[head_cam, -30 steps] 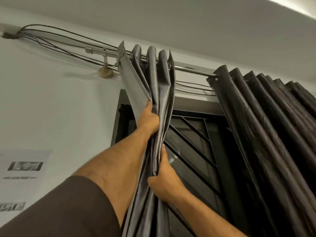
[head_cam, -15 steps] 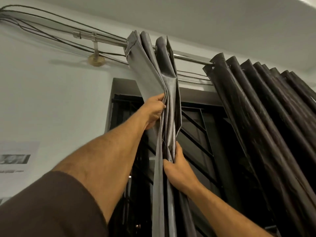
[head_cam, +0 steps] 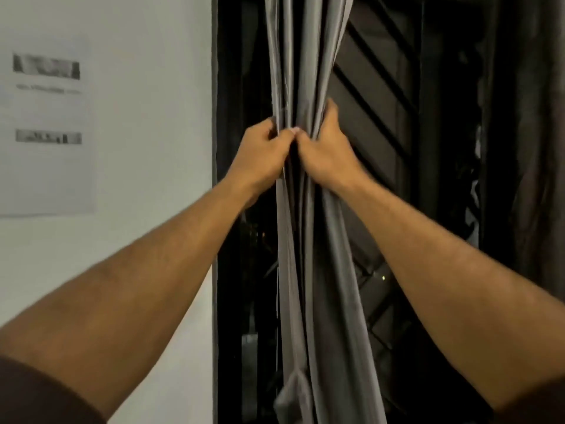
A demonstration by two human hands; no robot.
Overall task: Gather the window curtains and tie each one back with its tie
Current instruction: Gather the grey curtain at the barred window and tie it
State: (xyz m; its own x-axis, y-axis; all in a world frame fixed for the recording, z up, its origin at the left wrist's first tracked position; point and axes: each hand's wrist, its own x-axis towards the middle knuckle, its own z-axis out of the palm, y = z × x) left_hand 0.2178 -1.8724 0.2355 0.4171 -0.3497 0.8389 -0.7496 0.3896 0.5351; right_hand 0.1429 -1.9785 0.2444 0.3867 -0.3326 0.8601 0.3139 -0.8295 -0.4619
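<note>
Both hands are up at the window, side by side, thumbs almost touching. The left hand [head_cam: 264, 154] has its grip clenched around the left half of the long grey pleated fabric curtain [head_cam: 308, 71], fingers curled into the folds. The right hand [head_cam: 328, 151] wraps the right half of the same bundle, its fingers disappearing behind the cloth and its thumb pressed on the front. Between them the curtain is squeezed into one narrow column that hangs straight down in front of the dark metal window grille with diagonal bars [head_cam: 376, 96], just right of the dark window frame edge [head_cam: 215, 179]. Below the hands the pleats loosen and spread a little. Near the bottom of the view a small grey fabric loop or tab [head_cam: 290, 393] hangs against the curtain; whether it is the tie, I cannot tell. To the left, the pale painted wall [head_cam: 146, 117] carries a white paper sheet with blurred dark print [head_cam: 46, 123]. Far right, a dark bunched curtain [head_cam: 535, 148] hangs in shadow, well apart from the hands.
</note>
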